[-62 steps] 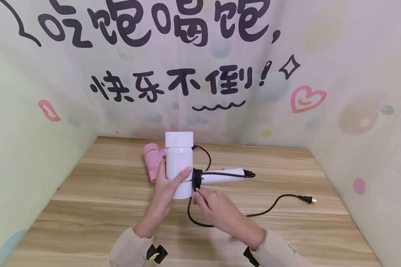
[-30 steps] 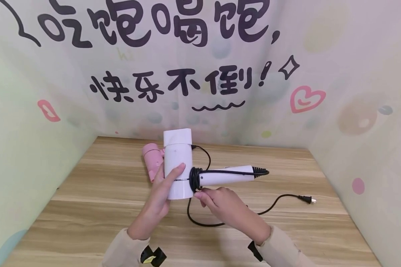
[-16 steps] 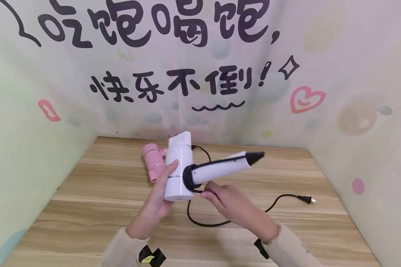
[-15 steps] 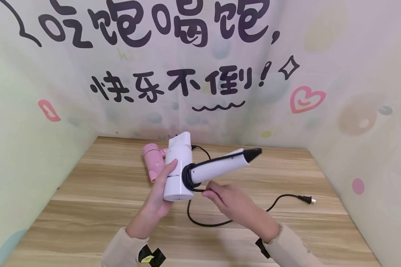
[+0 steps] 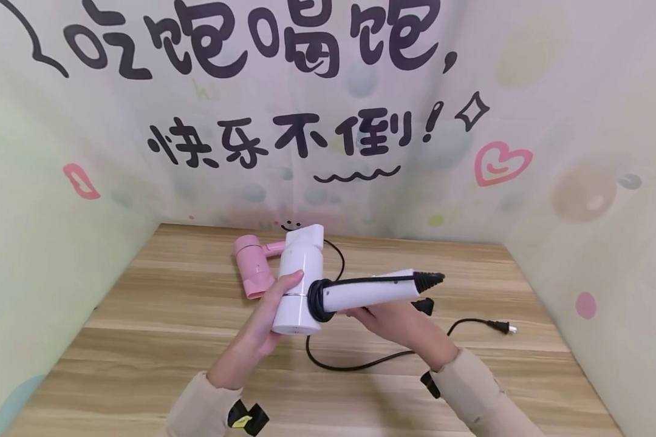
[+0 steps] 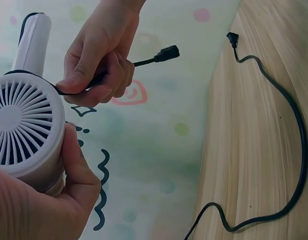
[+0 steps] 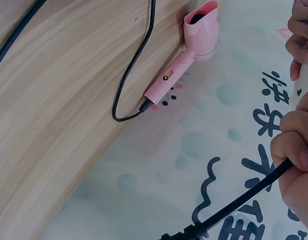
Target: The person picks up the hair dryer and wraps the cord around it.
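A white hair dryer (image 5: 300, 309) is held up above the table, its handle pointing right. My left hand (image 5: 262, 321) grips its barrel, the thumb lying across the front. A black cord (image 5: 318, 301) is wound several times round the handle where it meets the barrel, and one stretch runs along the handle. My right hand (image 5: 399, 325), partly hidden below the handle, pinches the loose end of that cord. In the left wrist view, the cord's plug (image 6: 167, 53) sticks out past the right hand (image 6: 101, 65). The slatted rear grille (image 6: 9, 117) faces that camera.
On the wooden table (image 5: 158, 340) lies a pink hair dryer (image 5: 251, 264), behind and left of the white one. Its black cord (image 5: 355, 368) curves across the table beneath my hands, ending in a plug (image 5: 500, 327) at the right. A printed curtain (image 5: 208, 194) stands behind.
The white hair dryer has shifted slightly right and its handle has tilted closer to level. My right hand has moved right and partly behind the handle, and the held cord's plug has come into view.
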